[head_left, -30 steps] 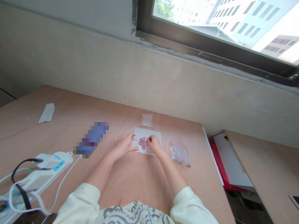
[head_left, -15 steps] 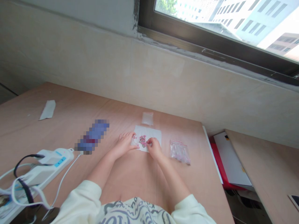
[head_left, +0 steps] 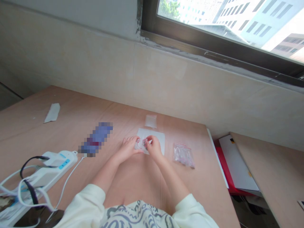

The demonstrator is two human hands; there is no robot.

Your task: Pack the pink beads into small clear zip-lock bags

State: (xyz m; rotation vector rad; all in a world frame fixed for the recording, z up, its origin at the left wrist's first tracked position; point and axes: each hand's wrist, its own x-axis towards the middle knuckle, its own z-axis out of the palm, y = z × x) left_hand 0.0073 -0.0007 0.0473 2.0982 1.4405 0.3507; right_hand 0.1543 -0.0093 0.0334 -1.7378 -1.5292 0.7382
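A white sheet of paper (head_left: 161,142) lies on the table with a small pile of pinkish pieces (head_left: 144,142) on it, too small to name. My left hand (head_left: 129,148) rests at the paper's left edge, thumb and fingers apart. Between them is a clear, see-through thing (head_left: 138,145), perhaps a little plastic bag, with a few pink bits by the fingertips. Over the pile, my right hand (head_left: 153,146) has its thumb and fingertips pinched together, covering part of it. What the pinch holds cannot be made out.
A clear zip bag (head_left: 184,155) with contents lies right of the paper, and another small clear bag (head_left: 151,121) behind it. To the left are a blurred-out phone (head_left: 96,139), a white power strip (head_left: 54,167) with cables and a paper scrap (head_left: 52,112).
My right hand has moved slightly left, from the pile's right side to over it, and now hides more of the pieces. My left hand stays in nearly the same place.
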